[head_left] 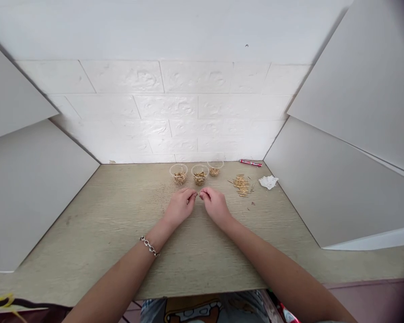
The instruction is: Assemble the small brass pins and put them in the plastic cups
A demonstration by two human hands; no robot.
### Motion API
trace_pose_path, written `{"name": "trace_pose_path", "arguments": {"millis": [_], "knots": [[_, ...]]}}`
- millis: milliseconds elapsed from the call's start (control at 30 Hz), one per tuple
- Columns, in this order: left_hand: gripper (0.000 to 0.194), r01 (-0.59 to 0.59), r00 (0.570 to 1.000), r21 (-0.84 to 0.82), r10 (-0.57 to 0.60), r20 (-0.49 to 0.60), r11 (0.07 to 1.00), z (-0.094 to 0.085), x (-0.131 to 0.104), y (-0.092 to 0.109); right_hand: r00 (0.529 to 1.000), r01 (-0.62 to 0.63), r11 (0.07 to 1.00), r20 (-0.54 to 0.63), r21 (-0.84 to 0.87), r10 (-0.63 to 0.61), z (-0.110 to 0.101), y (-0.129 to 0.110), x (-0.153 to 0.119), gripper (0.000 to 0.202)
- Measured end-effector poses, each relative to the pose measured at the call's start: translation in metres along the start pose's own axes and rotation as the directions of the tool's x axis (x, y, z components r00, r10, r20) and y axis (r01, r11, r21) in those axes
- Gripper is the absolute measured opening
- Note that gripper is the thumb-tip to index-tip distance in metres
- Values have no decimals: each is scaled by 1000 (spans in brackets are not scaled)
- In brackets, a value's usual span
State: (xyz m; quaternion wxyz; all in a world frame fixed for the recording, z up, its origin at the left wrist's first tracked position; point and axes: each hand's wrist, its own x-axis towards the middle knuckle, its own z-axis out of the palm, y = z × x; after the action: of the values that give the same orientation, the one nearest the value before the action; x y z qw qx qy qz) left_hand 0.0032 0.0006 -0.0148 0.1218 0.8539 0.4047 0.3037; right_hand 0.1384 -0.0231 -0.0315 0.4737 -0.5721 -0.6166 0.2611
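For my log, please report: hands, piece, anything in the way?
Left hand, right hand: close together, pinching a tiny piece. Three cups just beyond, not blocking.

Finish check: gold-toned metal, clear plastic, grained tabletop.
From my remote post I record the loose pins [241, 185] as metallic with a light sheen, and the cups [199, 168] as clear, smooth, glossy plastic. I find the tabletop [114, 260] wood-like, matt, finely grained; the wall [182, 107] brick-embossed with a soft gloss; the side panels [350, 184] smooth, matt. I read the bracelet [149, 246] as polished metal, the crumpled wad [268, 181] as thin paper, the printed garment [234, 307] as matt cloth.
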Motion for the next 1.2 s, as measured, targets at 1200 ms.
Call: {"name": "trace_pose_path", "arguments": {"millis": [1200], "knots": [[30, 266, 954, -385, -185, 236, 884, 0, 3, 0, 976, 202, 940, 131, -276, -172, -15, -12, -7, 15]]}}
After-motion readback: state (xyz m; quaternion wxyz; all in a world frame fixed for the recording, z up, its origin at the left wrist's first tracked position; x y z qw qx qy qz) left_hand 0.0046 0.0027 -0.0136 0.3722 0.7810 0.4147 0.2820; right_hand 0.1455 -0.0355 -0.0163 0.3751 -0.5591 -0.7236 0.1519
